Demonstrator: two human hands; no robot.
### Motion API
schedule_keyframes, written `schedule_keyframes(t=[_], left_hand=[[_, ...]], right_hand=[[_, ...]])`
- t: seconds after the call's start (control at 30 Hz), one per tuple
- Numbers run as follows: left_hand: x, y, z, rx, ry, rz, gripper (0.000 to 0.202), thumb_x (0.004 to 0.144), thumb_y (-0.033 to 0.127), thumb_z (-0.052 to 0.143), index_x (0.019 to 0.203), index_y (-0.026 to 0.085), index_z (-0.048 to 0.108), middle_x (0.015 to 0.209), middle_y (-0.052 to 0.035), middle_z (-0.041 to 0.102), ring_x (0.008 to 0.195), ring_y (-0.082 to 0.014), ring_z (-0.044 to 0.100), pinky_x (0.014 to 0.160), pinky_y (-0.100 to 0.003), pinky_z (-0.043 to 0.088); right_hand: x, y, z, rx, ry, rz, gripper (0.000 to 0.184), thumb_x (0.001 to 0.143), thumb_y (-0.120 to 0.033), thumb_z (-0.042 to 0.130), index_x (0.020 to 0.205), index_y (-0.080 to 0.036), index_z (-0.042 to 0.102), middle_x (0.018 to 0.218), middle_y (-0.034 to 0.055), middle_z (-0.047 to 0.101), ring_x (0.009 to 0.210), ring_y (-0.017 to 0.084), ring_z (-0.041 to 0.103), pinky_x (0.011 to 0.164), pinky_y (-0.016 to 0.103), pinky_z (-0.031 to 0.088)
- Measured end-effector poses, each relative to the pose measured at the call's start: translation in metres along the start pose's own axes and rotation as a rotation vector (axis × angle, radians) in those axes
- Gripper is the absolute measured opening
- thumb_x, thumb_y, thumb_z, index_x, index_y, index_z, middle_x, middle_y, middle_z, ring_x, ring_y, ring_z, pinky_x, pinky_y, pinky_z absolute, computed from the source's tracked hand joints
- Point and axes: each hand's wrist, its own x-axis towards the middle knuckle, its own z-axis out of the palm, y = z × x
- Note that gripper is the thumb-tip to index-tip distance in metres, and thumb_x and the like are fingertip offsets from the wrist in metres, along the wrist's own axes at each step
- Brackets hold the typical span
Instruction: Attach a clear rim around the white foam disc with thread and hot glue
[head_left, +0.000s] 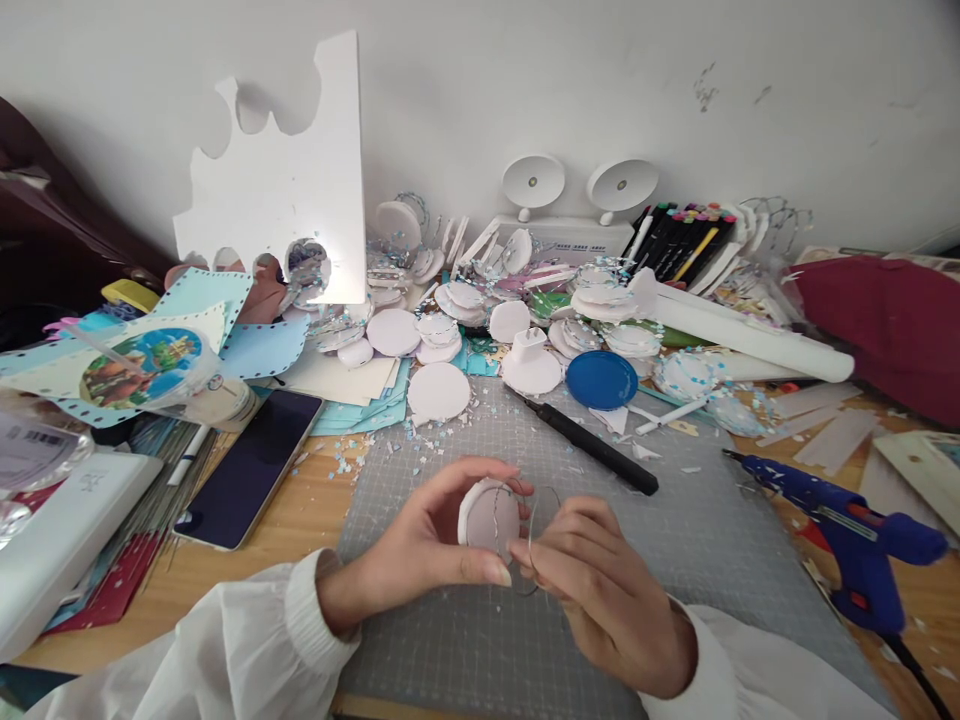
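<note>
My left hand (427, 545) pinches a small pale pink foam disc (487, 515) upright between thumb and fingers, just above the grey cutting mat (675, 540). My right hand (600, 595) meets it from the right, fingers closed on a thin loop of wire (541, 520) that curves round the disc's edge. Both wrists show white sleeves. A black pen-like tool (596, 447) lies on the mat beyond my hands.
A blue glue gun (847, 530) lies at the right, a dark phone (251, 465) at the left. Many white and pink discs (439, 392), a blue lid (601, 380), marker pens (679, 240), cut white foam board (292, 190) and paper scraps crowd the back.
</note>
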Motion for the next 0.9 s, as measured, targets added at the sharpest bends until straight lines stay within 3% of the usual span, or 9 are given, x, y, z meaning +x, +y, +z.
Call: schedule_keyframes(t=[0.17,0.33,0.53,0.7,0.9], left_hand=[[-0.0003,-0.0008,0.001,0.039,-0.025,-0.008,0.065,0.063,0.023,0.088,0.122,0.032,0.063,0.123,-0.005,0.063,0.106,-0.0209,0.061,0.09,-0.033,0.047],[-0.0014,0.0001,0.0021,0.205,-0.032,-0.026,0.081,0.047,0.011,0.094,0.12,0.033,0.066,0.118,-0.0042,0.067,0.11,-0.0235,0.058,0.095,-0.036,0.046],[-0.0004,0.0008,0.0032,0.134,-0.002,0.014,0.074,0.052,0.011,0.092,0.119,0.028,0.066,0.117,-0.0053,0.066,0.106,-0.021,0.059,0.091,-0.032,0.048],[-0.0005,-0.003,0.0021,0.066,-0.005,0.017,0.076,0.052,0.008,0.091,0.12,0.028,0.064,0.118,-0.0043,0.065,0.105,-0.0184,0.059,0.091,-0.029,0.048],[-0.0008,-0.007,-0.0002,-0.007,0.012,0.058,0.077,0.054,0.011,0.091,0.121,0.03,0.06,0.123,-0.0052,0.061,0.108,-0.0193,0.058,0.093,-0.032,0.047]], right_hand=[[-0.0018,0.0021,0.0037,-0.047,0.012,0.011,0.027,0.099,-0.008,0.038,0.118,-0.01,0.056,0.073,0.0022,0.068,0.066,0.015,0.059,0.072,0.034,0.042],[-0.0051,0.0039,0.0069,-0.084,0.015,0.009,0.026,0.1,-0.011,0.038,0.118,-0.01,0.057,0.073,0.0021,0.068,0.065,0.015,0.057,0.071,0.033,0.041],[-0.0002,0.0014,0.0021,-0.047,0.025,0.016,0.024,0.101,-0.013,0.038,0.115,-0.01,0.058,0.073,0.0024,0.067,0.068,0.015,0.058,0.074,0.034,0.042],[0.0046,-0.001,0.0012,-0.046,0.026,-0.009,0.026,0.1,-0.029,0.044,0.112,-0.011,0.058,0.079,0.0039,0.07,0.074,0.017,0.061,0.075,0.035,0.042],[0.0044,-0.0031,0.0052,-0.094,0.056,0.003,0.012,0.089,-0.023,0.057,0.095,-0.016,0.063,0.074,0.0009,0.069,0.071,0.016,0.06,0.074,0.036,0.04]])
